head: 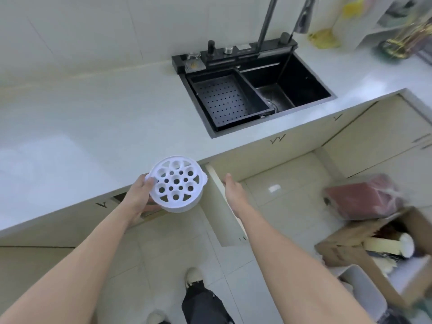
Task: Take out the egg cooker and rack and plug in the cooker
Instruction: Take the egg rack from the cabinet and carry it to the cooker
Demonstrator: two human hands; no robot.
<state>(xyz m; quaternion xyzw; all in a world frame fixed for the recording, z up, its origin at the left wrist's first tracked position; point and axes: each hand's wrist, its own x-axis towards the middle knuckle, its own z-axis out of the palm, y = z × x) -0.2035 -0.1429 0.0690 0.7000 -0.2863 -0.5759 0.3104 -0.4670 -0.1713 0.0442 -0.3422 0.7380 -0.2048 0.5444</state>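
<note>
My left hand (140, 195) grips a white round egg rack (177, 183) by its left rim. The rack has several round holes in its top and small side handles. It hangs in the air just in front of the counter's front edge, over an open cabinet. My right hand (233, 192) rests on the top edge of the open cabinet door (224, 216), fingers along the edge. No egg cooker base, cord or socket can be seen.
A pale countertop (93, 127) stretches to the left. A black sink (252, 90) with a perforated tray and a tall faucet lies at the right. On the floor at the right stand a cardboard box (364, 244), a red bagged pack (364, 197) and a white bin (360, 298).
</note>
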